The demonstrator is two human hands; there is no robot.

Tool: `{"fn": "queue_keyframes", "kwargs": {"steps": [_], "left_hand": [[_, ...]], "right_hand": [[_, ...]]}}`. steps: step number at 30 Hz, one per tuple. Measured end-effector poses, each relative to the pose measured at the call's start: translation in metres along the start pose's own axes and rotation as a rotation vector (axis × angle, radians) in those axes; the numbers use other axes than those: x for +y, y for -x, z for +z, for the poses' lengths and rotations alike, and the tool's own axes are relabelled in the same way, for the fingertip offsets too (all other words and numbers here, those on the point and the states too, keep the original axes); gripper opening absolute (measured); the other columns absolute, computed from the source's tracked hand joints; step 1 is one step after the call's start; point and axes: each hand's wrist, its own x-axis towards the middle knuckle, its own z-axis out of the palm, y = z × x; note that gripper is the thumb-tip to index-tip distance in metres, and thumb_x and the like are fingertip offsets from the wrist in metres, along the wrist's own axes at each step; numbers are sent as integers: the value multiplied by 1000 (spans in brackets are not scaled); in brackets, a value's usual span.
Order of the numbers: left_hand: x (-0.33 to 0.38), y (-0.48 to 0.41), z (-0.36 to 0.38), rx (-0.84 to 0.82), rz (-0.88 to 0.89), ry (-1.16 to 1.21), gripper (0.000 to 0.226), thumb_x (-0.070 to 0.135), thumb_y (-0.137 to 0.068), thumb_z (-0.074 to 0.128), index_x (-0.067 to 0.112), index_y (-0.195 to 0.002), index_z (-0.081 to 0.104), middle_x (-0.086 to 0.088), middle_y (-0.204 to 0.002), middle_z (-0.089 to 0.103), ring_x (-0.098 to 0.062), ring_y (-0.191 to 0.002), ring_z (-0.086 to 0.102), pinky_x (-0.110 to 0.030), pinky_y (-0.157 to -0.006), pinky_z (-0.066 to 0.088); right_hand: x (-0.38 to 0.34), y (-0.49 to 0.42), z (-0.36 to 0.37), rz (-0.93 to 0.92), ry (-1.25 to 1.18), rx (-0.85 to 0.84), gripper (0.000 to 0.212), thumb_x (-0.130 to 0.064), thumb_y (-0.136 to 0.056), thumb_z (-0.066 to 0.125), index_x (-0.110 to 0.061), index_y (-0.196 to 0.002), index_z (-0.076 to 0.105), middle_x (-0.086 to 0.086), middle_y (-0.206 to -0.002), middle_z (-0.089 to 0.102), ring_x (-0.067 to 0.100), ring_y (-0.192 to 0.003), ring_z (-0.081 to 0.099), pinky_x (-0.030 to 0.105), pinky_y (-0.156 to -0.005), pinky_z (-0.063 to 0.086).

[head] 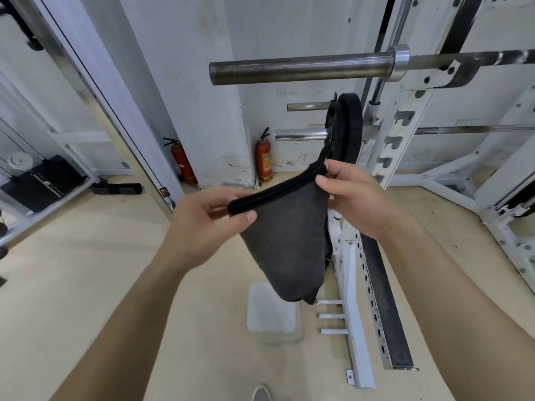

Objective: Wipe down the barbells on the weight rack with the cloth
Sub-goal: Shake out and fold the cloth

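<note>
- The weight rack is standing ahead to the right, and its right side is running out of view.
- The top barbell is lying across it, sleeve end bare; a lower barbell is carrying a black plate.
- The cloth is hanging between both hands, below the bar and not touching it.
- The left hand is pinching its hem; the right hand is gripping the far corner.
- Judging by this, the cloth is being readied; next it needs lifting onto the sleeve.

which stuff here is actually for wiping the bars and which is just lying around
For the job:
cloth, held by left hand and right hand
top barbell
lower barbell
rack

Just lying about:
two fire extinguishers
clear plastic box on the floor
weight plate
</note>
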Motion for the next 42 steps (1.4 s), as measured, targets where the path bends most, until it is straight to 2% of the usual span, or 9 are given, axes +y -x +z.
{"fn": "queue_keyframes", "kwargs": {"steps": [2,5,11,16,20,24,32,38,42], "left_hand": [[12,-9,2,-77,-56,60,12,15,-95,66,6,-100,71,0,-84,69,-4,-79,64,-26,-76,53],[3,-25,13,-73,-232,262,26,33,-103,55,12,-115,65,0,-102,71,-10,-92,68,-42,-84,55],[-63,-15,30,-207,-513,915,87,79,-80,52,25,-147,46,1,-149,54,-22,-138,50,-51,-118,33],[-80,4,57,-141,-566,857,50,21,-90,67,12,-138,57,-11,-132,67,-32,-124,62,-43,-97,51],[-79,-5,65,-84,-652,893,37,21,-97,60,15,-133,61,-12,-128,69,-30,-115,67,-42,-89,54],[-89,-2,74,-90,-747,852,33,17,-96,60,10,-129,62,-16,-129,68,-31,-115,67,-44,-92,54],[-98,3,76,70,-728,571,25,29,-93,70,12,-111,75,-7,-109,77,-27,-105,72,-43,-93,57],[-109,6,78,320,-673,334,27,13,-83,80,10,-101,61,-2,-86,74,-19,-82,68,-27,-65,52],[-131,8,79,139,-602,155,42,9,-84,78,20,-116,55,-4,-94,71,-19,-86,66,-30,-73,54]], "right_hand": [[3,0,5,89,-117,48,33,-18,-103,50,0,-130,60,20,-135,63,33,-126,60,45,-103,47],[8,-8,19,116,-135,114,25,-21,-107,46,-12,-123,63,5,-120,72,23,-117,66,41,-98,52],[-20,-36,35,58,-193,217,35,-26,-106,50,-2,-129,62,13,-126,70,28,-118,67,45,-101,54],[0,-46,5,234,-198,197,53,-55,-102,47,-15,-133,62,15,-127,67,34,-116,64,53,-113,42],[64,-19,-16,571,-60,-4,53,-69,-96,41,-36,-137,49,20,-124,70,37,-110,69,55,-112,41],[114,-3,-17,601,-205,45,69,-49,-92,67,-46,-150,30,11,-122,70,27,-115,65,46,-108,46],[149,-6,-1,418,-414,288,44,-5,-91,68,-26,-129,63,9,-116,72,22,-100,69,32,-83,53],[150,-13,-1,340,-193,357,59,6,-80,78,-21,-129,59,10,-92,64,28,-97,68,37,-88,57],[152,-20,-7,359,136,281,62,2,-77,83,-24,-129,63,8,-104,63,25,-102,66,26,-85,55]]}}
